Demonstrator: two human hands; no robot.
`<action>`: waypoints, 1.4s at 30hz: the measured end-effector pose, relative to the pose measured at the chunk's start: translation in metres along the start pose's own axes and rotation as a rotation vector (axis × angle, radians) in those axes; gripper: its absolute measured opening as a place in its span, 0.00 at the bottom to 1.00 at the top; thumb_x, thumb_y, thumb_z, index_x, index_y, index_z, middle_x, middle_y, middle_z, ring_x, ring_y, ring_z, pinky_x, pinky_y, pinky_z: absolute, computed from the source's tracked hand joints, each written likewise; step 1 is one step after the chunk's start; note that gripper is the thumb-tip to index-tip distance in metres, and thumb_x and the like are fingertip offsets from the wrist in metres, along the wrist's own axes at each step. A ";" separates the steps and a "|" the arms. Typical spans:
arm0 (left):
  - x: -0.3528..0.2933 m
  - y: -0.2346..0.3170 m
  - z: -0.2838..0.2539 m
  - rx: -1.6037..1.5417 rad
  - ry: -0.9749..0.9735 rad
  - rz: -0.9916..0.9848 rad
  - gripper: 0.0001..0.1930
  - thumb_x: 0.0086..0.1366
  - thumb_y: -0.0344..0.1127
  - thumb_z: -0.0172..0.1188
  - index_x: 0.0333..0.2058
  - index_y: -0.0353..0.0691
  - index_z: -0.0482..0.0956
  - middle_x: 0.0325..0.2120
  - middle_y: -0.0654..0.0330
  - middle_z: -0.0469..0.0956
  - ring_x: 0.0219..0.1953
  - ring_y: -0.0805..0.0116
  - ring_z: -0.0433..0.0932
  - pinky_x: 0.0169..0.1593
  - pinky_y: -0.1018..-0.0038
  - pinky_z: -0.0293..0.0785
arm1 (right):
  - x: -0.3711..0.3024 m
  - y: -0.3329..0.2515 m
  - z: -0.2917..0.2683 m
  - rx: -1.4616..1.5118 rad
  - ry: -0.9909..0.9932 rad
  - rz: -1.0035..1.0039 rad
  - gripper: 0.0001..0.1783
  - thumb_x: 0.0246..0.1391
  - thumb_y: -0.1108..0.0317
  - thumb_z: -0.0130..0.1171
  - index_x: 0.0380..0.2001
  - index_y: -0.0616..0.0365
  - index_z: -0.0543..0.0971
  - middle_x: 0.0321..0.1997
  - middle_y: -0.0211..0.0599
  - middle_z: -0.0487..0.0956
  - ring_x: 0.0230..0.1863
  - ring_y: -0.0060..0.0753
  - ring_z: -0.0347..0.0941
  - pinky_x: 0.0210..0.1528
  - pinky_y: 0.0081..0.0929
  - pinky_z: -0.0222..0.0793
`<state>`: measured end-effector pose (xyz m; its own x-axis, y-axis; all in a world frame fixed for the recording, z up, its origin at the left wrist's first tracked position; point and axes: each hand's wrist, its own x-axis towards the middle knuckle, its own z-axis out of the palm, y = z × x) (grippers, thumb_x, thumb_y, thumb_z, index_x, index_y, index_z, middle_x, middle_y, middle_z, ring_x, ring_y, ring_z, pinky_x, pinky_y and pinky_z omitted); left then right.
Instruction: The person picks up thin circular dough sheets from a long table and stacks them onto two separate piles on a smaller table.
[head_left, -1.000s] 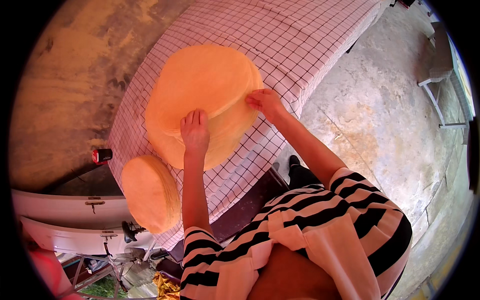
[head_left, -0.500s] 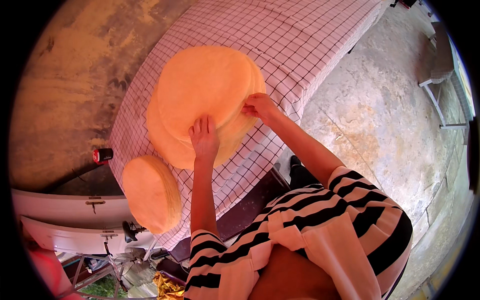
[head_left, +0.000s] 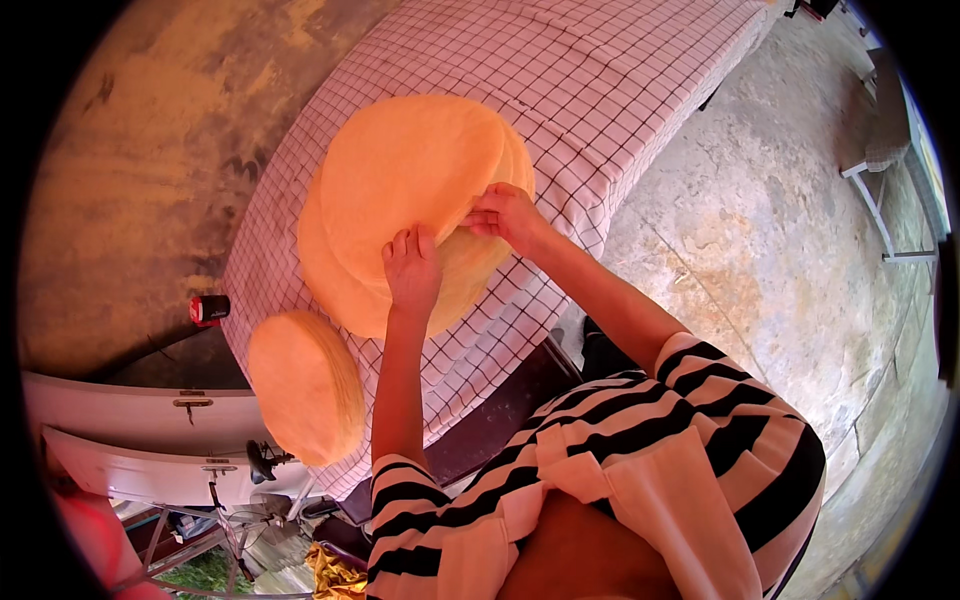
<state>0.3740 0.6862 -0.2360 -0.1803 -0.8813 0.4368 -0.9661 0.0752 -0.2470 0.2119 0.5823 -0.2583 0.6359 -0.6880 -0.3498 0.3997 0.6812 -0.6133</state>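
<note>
A broad stack of thin, round, yellow-orange flat sheets, like flatbreads, (head_left: 400, 160) lies on the checked cloth, its upper layers offset from the wider lower layers (head_left: 325, 265). My right hand (head_left: 505, 215) is closed at the near right rim of the upper layers, fingertips pinching a sheet's edge. My left hand (head_left: 412, 270) rests at the near rim with fingers slightly bent, touching the stack; nothing shows gripped in it. Close to the table's near left corner sits a second, smaller stack of round sheets (head_left: 300, 385), with its layered side showing.
A pink-white checked cloth (head_left: 570, 110) covers the long table. A red and black can (head_left: 209, 310) is by its left edge. White panels with latches (head_left: 150, 420) and a bicycle saddle (head_left: 262, 462) are at the lower left; another table (head_left: 890, 150) stands at the far right.
My right hand has slid left and slightly nearer along the rim, closer to my left hand. My left hand has stayed almost in place.
</note>
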 end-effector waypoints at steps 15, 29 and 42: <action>-0.105 -0.001 -0.097 -0.152 0.198 -0.206 0.14 0.52 0.19 0.54 0.40 0.34 0.73 0.45 0.50 0.72 0.51 0.54 0.68 0.52 0.61 0.65 | -0.019 -0.027 -0.047 0.388 -0.144 -0.036 0.31 0.57 0.46 0.44 0.48 0.66 0.65 0.50 0.46 0.71 0.49 0.38 0.69 0.49 0.33 0.66; -0.164 0.005 -0.045 -1.637 0.849 -1.663 0.19 0.62 0.39 0.52 0.45 0.32 0.61 0.41 0.52 0.71 0.40 0.64 0.73 0.39 0.68 0.72 | -0.023 0.026 -0.038 -0.539 0.302 -0.366 0.22 0.49 0.63 0.59 0.40 0.69 0.66 0.38 0.43 0.73 0.37 0.27 0.71 0.38 0.23 0.68; -0.147 0.044 -0.037 -1.636 1.010 -1.802 0.17 0.61 0.33 0.53 0.46 0.31 0.65 0.42 0.55 0.72 0.43 0.61 0.73 0.45 0.66 0.73 | -0.030 0.028 -0.019 -0.482 0.355 -0.286 0.22 0.49 0.64 0.60 0.40 0.69 0.67 0.41 0.43 0.72 0.39 0.28 0.70 0.39 0.25 0.68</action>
<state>0.3513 0.8362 -0.2792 0.8915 -0.2089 -0.4019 0.4529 0.4255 0.7835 0.1911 0.6169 -0.2782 0.2596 -0.9219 -0.2875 0.1281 0.3280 -0.9360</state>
